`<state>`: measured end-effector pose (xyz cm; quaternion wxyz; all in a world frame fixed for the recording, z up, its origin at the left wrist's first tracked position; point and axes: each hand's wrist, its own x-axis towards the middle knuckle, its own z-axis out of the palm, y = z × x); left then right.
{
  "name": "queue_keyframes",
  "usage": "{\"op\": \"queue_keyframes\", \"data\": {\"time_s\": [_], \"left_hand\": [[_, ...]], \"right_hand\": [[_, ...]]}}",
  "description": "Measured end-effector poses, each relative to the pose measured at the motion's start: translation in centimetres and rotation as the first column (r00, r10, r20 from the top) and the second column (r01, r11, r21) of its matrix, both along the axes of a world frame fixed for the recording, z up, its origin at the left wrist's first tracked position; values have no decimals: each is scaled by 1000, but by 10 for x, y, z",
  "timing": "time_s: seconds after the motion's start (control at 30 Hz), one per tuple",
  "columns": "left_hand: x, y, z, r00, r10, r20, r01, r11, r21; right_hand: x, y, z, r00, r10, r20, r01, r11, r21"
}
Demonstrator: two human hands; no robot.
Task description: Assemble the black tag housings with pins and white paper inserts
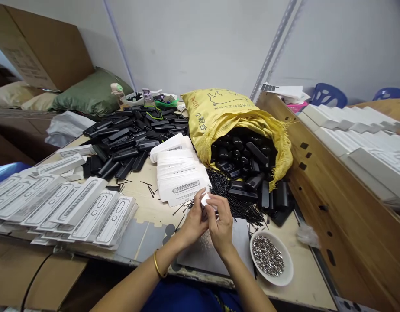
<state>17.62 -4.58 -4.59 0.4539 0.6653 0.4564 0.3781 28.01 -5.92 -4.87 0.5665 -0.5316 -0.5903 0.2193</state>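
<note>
Both hands meet over the front middle of the table, closed around a white carton [205, 199] that shows only its end; the rest is hidden by my fingers. My left hand [195, 219] grips it from the left side. On the other side, the fingers and thumb of my right hand [221, 221] press at its white end. Just beyond them lies a stack of flat white printed cartons [183, 173]. A pile of thin black sticks [232, 201] is right behind my right hand. Below the hands is a grey board [240, 247].
A white bowl [284, 277] of small metal parts stands at right. Behind is a yellow woven sack [226, 104] spilling black plastic pieces. More black cases [122, 138] are heaped back left, with filled printed boxes [89, 203] in front. A wooden board [343, 216] edges the right side.
</note>
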Motion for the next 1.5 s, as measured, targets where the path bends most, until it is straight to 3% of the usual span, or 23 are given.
{"op": "queue_keyframes", "data": {"time_s": [0.1, 0.27, 0.4, 0.47, 0.5, 0.6, 0.67, 0.73, 0.83, 1.0, 1.07, 1.13, 1.2, 1.23, 1.27, 1.3, 1.4, 1.5], "left_hand": [[0, -1, -4, 999, 27, -42, -26, 1000, 11], [2, -1, -9, 1000, 29, -11, -29, 998, 53], [-10, 6, 8, 964, 85, -254, -73, 996, 58], [-35, 10, 22, 874, 196, -445, -186, 980, 65], [-52, 11, 29, 794, 271, -543, -272, 959, 81], [-115, 12, 40, 444, 412, -796, -444, 872, 204], [-152, 12, 36, 219, 433, -875, -426, 849, 313], [-177, 10, 26, 99, 449, -888, -396, 837, 378], [-192, 7, 14, 61, 448, -892, -402, 829, 389], [-188, 16, 16, 144, 506, -850, -349, 830, 435], [-169, 32, 18, 212, 574, -791, -323, 805, 498], [-129, 51, 19, 392, 564, -727, -278, 826, 491], [-64, 70, 17, 668, 387, -635, -167, 910, 379], [-25, 77, 15, 779, 234, -582, -55, 950, 308], [15, 84, 13, 844, 89, -529, 60, 964, 258], [56, 89, 10, 865, -34, -501, 158, 965, 208], [157, 106, 0, 869, -44, -493, 139, 978, 158], [204, 123, -10, 865, 14, -501, 16, 998, 55]], "right_hand": [[3, 2, -1, 999, -45, 21, 44, 999, 20], [-2, -4, -17, 983, 36, 182, -77, 972, 224], [4, -17, -25, 987, 45, 157, -60, 994, 92], [18, -22, -26, 995, -16, 98, 17, 1000, -4], [28, -23, -26, 996, -64, 64, 67, 997, -49], [60, -28, -23, 985, -173, -2, 170, 973, -159], [80, -33, -20, 978, -209, 3, 205, 958, -198], [98, -41, -19, 975, -212, 68, 222, 947, -232], [122, -56, -26, 958, -182, 222, 243, 926, -288], [147, -76, -59, 875, -54, 481, 226, 924, -308], [150, -79, -70, 861, -37, 507, 223, 924, -311], [151, -80, -76, 864, -31, 503, 211, 928, -307], [151, -81, -79, 862, -40, 506, 212, 934, -287], [151, -81, -79, 858, -51, 511, 220, 936, -275], [150, -81, -80, 854, -64, 516, 230, 937, -264], [149, -81, -80, 849, -78, 523, 242, 937, -254], [148, -81, -81, 830, -102, 548, 270, 934, -235], [147, -80, -81, 814, -99, 572, 281, 929, -240]]}}
